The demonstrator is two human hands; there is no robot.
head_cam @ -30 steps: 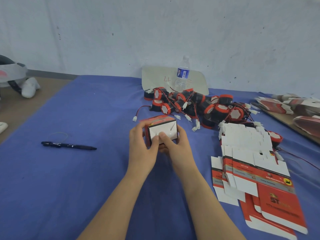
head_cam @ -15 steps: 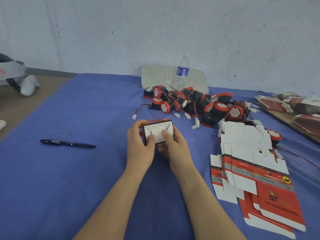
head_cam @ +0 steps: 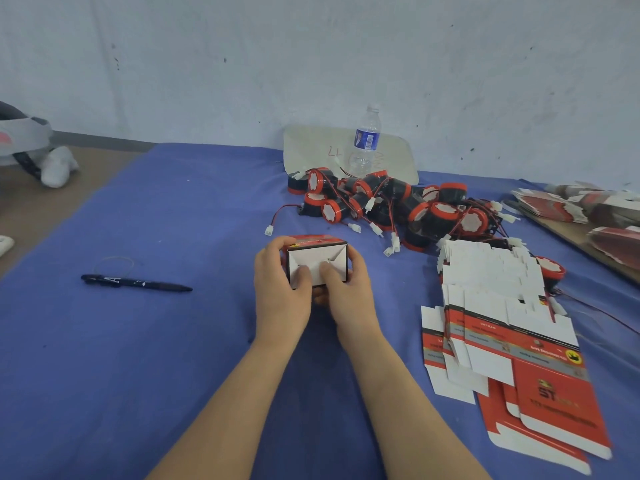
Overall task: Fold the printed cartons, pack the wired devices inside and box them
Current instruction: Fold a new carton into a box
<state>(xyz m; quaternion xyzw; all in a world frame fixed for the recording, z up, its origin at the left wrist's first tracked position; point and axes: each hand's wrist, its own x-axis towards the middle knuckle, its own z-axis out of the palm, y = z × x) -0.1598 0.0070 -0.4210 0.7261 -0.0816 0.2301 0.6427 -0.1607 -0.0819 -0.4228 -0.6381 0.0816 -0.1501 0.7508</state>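
Note:
A small red printed carton (head_cam: 317, 252) is held above the blue cloth, its white folded end flaps facing me. My left hand (head_cam: 282, 289) grips its left side, thumb pressing on the flaps. On the carton's right side my right hand (head_cam: 346, 292) grips it, and that thumb also presses the flaps. Behind lies a heap of black-and-red wired devices (head_cam: 391, 206) with white plugs. A stack of flat red-and-white cartons (head_cam: 509, 327) lies to the right.
A black pen (head_cam: 135, 282) and a rubber band (head_cam: 116, 263) lie at the left. A water bottle (head_cam: 365, 143) stands at the back against a pale board (head_cam: 311, 147). More flat cartons (head_cam: 588, 206) lie far right. A white headset (head_cam: 27, 147) sits far left.
The carton has turned so that its white end faces me more squarely, and the flaps now lie folded in flatter under both thumbs. Both hands keep hold of it in about the same place.

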